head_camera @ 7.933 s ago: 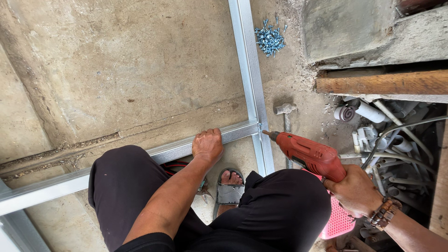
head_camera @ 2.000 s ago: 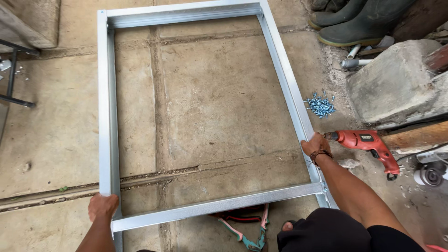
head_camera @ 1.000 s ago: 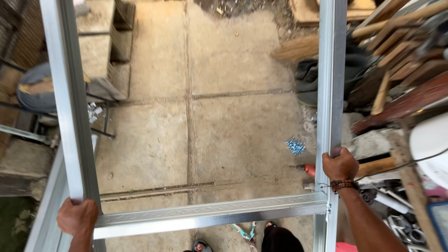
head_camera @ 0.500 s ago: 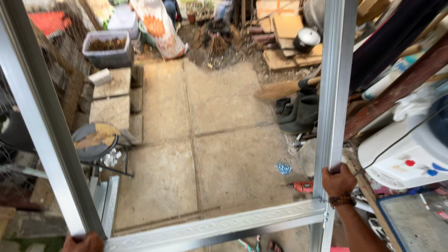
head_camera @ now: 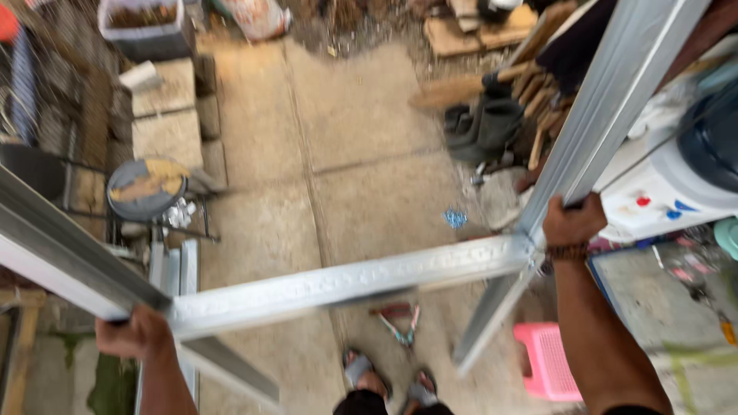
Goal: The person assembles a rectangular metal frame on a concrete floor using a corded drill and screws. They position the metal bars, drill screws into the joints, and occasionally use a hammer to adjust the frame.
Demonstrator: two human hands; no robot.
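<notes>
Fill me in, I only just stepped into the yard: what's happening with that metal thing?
A person is holding a rectangular metal frame up off the concrete floor. The left hand grips one side rail near a corner and the right hand grips the opposite rail. The frame's crossbar runs between the hands, above the person's sandalled feet. Tin snips and a pink stool sit on the ground below.

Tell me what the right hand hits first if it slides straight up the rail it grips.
The right hand is closed on the frame's right rail. Upward along it, the rail looks bare to the picture's top edge; depth is blurred, so I can't be certain.
</notes>
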